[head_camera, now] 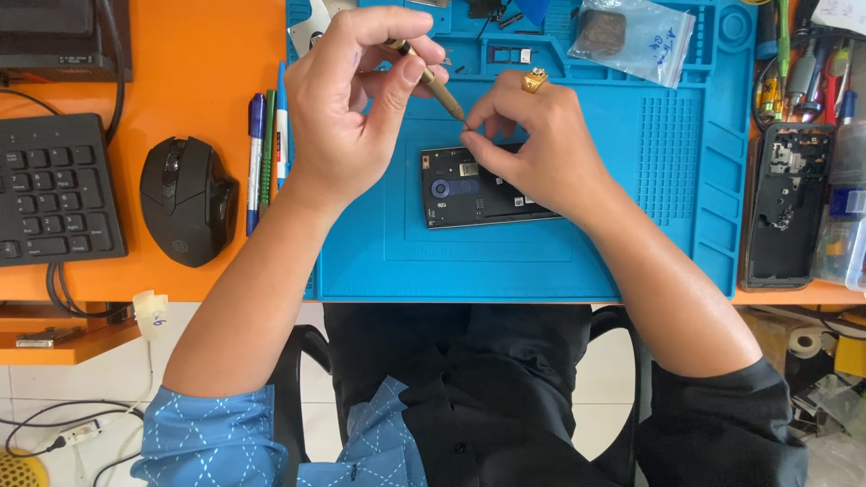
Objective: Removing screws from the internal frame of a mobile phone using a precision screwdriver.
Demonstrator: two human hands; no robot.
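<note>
An opened phone (460,191) with its black inner board showing lies on a blue work mat (631,243). My left hand (347,108) grips a slim brass-coloured screwdriver (433,81), its tip pointing down to the right at my right fingertips. My right hand (532,153), wearing a gold ring (534,80), rests on the phone's right part and pinches something tiny at the screwdriver tip; what it is cannot be made out. The right half of the phone is hidden under that hand.
A black mouse (185,200) and a keyboard (54,189) sit on the orange desk (207,63) at left, with three pens (268,144) beside the mat. A plastic bag (631,36) lies top right. A black phone frame (785,203) and several tools crowd the right edge.
</note>
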